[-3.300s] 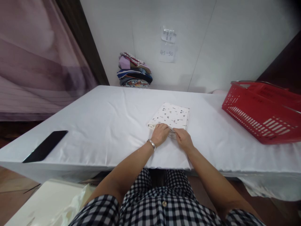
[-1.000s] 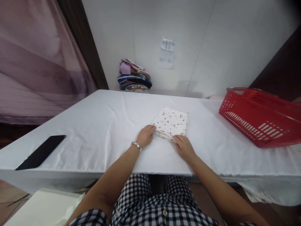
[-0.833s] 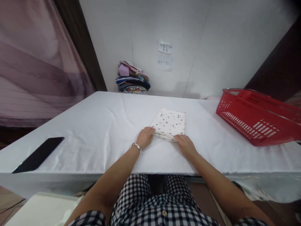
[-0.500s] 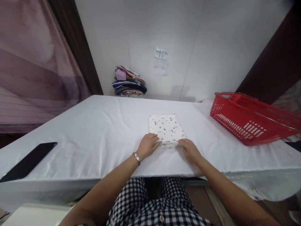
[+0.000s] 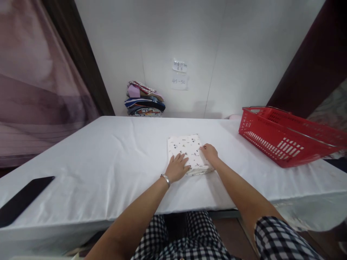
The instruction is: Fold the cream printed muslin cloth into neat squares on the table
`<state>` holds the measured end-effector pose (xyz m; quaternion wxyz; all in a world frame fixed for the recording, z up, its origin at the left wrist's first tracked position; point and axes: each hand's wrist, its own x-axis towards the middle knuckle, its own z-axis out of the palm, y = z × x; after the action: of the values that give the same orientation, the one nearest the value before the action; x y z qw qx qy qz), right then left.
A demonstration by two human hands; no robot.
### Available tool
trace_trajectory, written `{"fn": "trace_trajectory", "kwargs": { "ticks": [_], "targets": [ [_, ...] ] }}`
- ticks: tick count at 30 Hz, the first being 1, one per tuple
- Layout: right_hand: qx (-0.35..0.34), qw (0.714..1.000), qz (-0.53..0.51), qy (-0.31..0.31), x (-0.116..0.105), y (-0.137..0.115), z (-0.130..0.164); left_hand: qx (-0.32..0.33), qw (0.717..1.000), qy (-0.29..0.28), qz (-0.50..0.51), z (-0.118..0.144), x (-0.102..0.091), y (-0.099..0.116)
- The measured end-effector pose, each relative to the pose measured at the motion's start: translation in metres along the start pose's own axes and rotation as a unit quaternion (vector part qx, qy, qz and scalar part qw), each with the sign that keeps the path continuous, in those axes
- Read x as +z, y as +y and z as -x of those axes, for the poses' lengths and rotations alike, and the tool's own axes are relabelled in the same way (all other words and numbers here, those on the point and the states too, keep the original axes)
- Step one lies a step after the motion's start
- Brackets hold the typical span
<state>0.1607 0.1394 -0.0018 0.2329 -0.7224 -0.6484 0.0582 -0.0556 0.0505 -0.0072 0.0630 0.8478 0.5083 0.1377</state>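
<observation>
A white folded cloth (image 5: 189, 144) with a small scattered print lies in front of me, its stacked layers showing along the near edge. My left hand (image 5: 178, 168) rests flat on its near left part with the fingers spread; a silver bracelet or watch circles that wrist. At the cloth's right edge, my right hand (image 5: 209, 151) is closed, thumb and fingers pinched together on the edge. Its fingertips partly hide what they grip there.
A white-covered table (image 5: 130, 169) bears a red plastic basket (image 5: 271, 141) at the right and a flat black object (image 5: 24, 198) at the left. Folded clothes (image 5: 145, 101) are stacked by the wall beyond the far edge. Paper notes (image 5: 179, 81) hang on the wall.
My right hand has moved from the cloth's near right corner up along its right edge. The left hand has gone from the near left corner to lying flat on top.
</observation>
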Motion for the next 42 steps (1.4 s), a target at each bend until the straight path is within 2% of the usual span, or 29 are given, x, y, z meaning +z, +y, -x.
{"fn": "trace_trajectory", "kwargs": {
  "ticks": [4, 7, 9, 11, 14, 18, 22, 27, 33, 35, 37, 40, 42],
  "targets": [
    [0.024, 0.997, 0.049, -0.046, 0.001, -0.008, -0.010, -0.019, 0.999, -0.033, 0.003, 0.000, -0.004, 0.000],
    [0.032, 0.994, 0.063, -0.078, -0.002, -0.013, -0.014, -0.026, 0.996, -0.088, 0.018, -0.007, -0.012, -0.002],
    [0.038, 0.994, 0.059, -0.080, -0.005, -0.016, -0.015, -0.031, 0.991, -0.130, 0.031, -0.016, -0.019, -0.004],
    [0.049, 0.996, 0.046, -0.064, -0.006, -0.017, -0.014, -0.035, 0.988, -0.148, 0.036, -0.025, -0.025, -0.004],
    [0.073, 0.995, 0.031, -0.065, -0.005, -0.013, -0.009, -0.027, 0.991, -0.128, 0.022, -0.034, -0.022, -0.002],
    [0.072, 0.990, 0.047, -0.111, -0.003, -0.007, -0.011, -0.010, 0.995, -0.103, -0.008, -0.031, -0.006, 0.001],
    [0.060, 0.988, 0.065, -0.129, -0.005, -0.014, -0.026, -0.011, 0.993, -0.113, -0.008, -0.031, -0.004, 0.000],
    [0.049, 0.990, 0.070, -0.109, -0.002, -0.026, -0.038, -0.011, 0.987, -0.160, 0.009, -0.043, -0.017, -0.001],
    [0.044, 0.990, 0.102, -0.092, 0.002, -0.015, -0.029, 0.055, 0.989, -0.133, 0.026, -0.046, -0.004, 0.006],
    [0.023, 0.989, 0.118, -0.083, 0.000, -0.016, -0.027, 0.055, 0.990, -0.128, 0.026, -0.044, 0.000, 0.006],
    [-0.033, 0.990, 0.126, -0.052, -0.002, -0.022, -0.026, 0.050, 0.990, -0.130, 0.025, -0.043, 0.002, 0.006],
    [-0.198, 0.976, 0.080, -0.032, 0.002, -0.037, -0.024, 0.051, 0.990, -0.130, 0.031, -0.044, 0.002, 0.006],
    [-0.288, 0.953, 0.049, -0.080, 0.010, -0.045, -0.022, 0.058, 0.991, -0.117, 0.039, -0.043, 0.002, 0.006]
  ]
}}
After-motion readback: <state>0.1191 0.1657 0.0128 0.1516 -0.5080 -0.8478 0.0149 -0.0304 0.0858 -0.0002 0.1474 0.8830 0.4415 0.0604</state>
